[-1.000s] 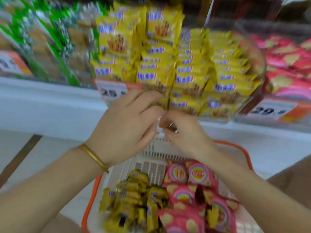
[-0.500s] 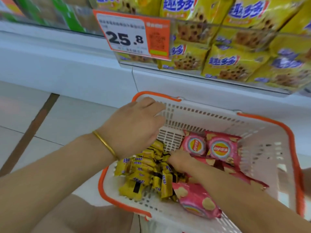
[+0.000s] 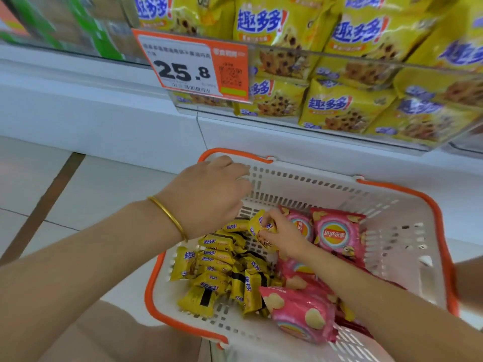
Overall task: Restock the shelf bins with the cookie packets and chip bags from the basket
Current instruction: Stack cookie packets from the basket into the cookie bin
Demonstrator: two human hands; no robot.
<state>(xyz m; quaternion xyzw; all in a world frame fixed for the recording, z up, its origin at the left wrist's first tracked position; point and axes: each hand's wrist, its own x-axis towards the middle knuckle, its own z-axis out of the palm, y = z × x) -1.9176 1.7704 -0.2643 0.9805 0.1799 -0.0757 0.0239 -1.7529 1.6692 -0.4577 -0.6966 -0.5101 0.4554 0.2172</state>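
Cookie packet (image 3: 262, 228) is pinched in the grip of your right hand (image 3: 286, 240), so lift it clear of the basket (image 3: 339, 197) and up into the shelf bin (image 3: 366, 60)

Right hand (image 3: 285, 238) pinching cookie packet (image 3: 256, 224), over basket (image 3: 366, 202)

In the basket (image 3: 326, 194), cookie packets (image 3: 219, 265) heaped at left, chip bags (image 3: 337, 236) at right and in the near corner. Above and behind, a shelf bin (image 3: 366, 60) stacked with more packets, a price tag (image 3: 193, 65) on its front left end. Left hand (image 3: 209, 197) over the basket's far left corner; right hand (image 3: 285, 236) inside between the heaps, pinching a single packet (image 3: 257, 226).
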